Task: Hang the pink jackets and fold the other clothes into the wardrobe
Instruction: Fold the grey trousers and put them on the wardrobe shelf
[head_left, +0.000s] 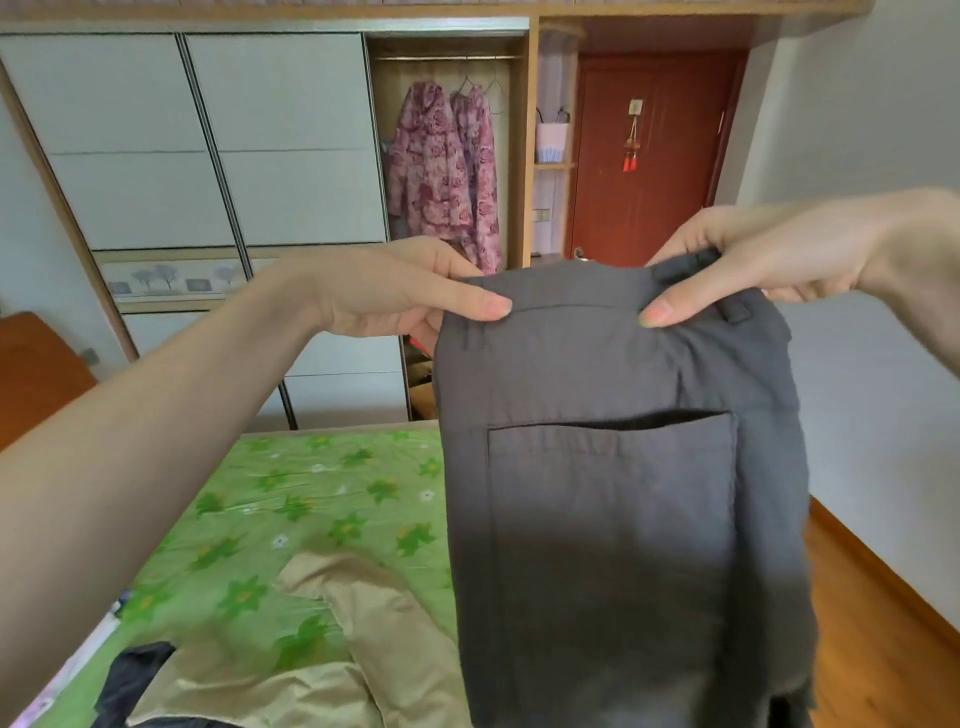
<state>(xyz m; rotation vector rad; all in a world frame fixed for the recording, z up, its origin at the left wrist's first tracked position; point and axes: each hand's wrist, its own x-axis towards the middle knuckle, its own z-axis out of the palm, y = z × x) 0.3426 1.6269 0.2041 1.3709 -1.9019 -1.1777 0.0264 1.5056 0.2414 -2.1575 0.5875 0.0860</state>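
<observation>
- The left hand (395, 291) pinches the waistband of the grey trousers (613, 493), thumb in front.
- The right hand (753, 265) pinches the waistband's other end.
- The trousers hang above the green floral bed (311, 499).
- Two pink jackets (447, 171) hang in the open wardrobe (522, 156).
- Beige trousers (332, 649) lie on the bed.

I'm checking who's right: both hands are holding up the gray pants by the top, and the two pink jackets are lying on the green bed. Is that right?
Almost. The left hand and right hand do hold the gray pants up by the top, but the pink jackets aren't on the bed. The head view shows them hanging in the wardrobe.
</observation>
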